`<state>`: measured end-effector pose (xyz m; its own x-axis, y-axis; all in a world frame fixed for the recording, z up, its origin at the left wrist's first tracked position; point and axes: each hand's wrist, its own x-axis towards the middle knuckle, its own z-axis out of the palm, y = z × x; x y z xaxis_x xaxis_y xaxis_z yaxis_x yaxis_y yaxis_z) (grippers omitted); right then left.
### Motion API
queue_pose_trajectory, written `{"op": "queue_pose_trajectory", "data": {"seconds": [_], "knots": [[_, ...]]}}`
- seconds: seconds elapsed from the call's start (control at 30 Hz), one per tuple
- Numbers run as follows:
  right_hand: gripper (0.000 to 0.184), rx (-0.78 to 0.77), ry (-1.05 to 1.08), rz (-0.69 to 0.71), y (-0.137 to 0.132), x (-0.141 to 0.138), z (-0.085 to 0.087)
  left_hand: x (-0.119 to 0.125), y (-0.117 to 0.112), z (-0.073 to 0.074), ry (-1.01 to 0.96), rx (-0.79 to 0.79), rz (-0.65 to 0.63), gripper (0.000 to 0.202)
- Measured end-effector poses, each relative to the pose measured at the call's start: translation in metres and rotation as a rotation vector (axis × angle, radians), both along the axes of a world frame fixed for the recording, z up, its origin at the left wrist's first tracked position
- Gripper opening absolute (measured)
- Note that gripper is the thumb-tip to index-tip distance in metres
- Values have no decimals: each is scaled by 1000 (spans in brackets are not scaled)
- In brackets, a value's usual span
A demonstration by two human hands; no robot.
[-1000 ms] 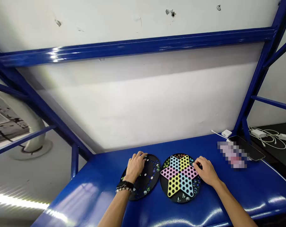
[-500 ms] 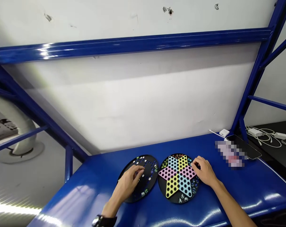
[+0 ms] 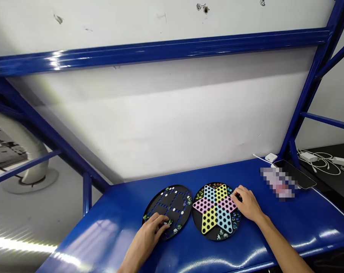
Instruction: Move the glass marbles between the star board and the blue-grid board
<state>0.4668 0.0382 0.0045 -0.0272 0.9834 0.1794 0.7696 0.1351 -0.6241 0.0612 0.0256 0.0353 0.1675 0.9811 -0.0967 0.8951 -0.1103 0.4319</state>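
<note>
On the left lies a round black game board with blue-lined holes and white dots; green and clear marbles sit around it. My left hand is over its front part, thumb and fingers closed around a green marble at the fingertips. Beside it is a round Chinese checkers board with a pink, yellow and light-blue star of holes. Loose marbles in several colours lie in its rim pockets. My right hand rests at that board's right edge with fingertips pinched; what they hold is hidden.
Both boards lie on a glossy blue table against a white wall. At the right are a black phone, a blurred pinkish item, a white charger and cables. A blue metal frame surrounds the table.
My left hand has moved down toward the front of the left board, uncovering its middle. My right hand stays at the checkers board's right edge. The view has shifted slightly.
</note>
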Motion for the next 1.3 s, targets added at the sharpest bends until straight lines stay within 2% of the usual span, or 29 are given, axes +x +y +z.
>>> {"op": "queue_pose_trajectory", "data": {"seconds": [0.13, 0.27, 0.4, 0.47, 0.67, 0.83, 0.93, 1.0, 1.1, 1.2, 1.3], "knots": [[27, -6, 7, -8, -1, -1, 1, 1, -2, 3, 43, 7, 39, 28], [28, -7, -3, 0, 0, 0, 1, -1, -7, -2, 101, 71, 76, 28], [28, 11, -9, -1, 0, 0, 0, 0, -9, -3, 31, 88, 69, 35], [29, 14, -7, 1, 0, 1, 0, 6, -9, 0, -29, 76, 57, 37], [29, 8, -1, -2, -1, 0, 3, 26, -13, 13, -84, -125, -154, 38], [30, -3, 2, 7, -1, 0, 3, 27, -12, 22, -56, -133, -187, 36], [31, -2, 5, 1, 0, 0, 1, 32, -13, 31, -61, -79, -138, 35], [31, -1, 7, 5, 0, 1, 0, 45, -15, 38, -75, -37, -128, 36], [30, -3, 0, 4, 0, 1, 0, 79, -22, 44, -94, -30, -227, 32], [30, -4, -8, 0, -1, 2, -1, 118, -30, 42, -68, -30, -340, 24], [29, 2, -10, 3, 0, 1, -1, 143, -32, 35, -33, -3, -421, 20]]}}
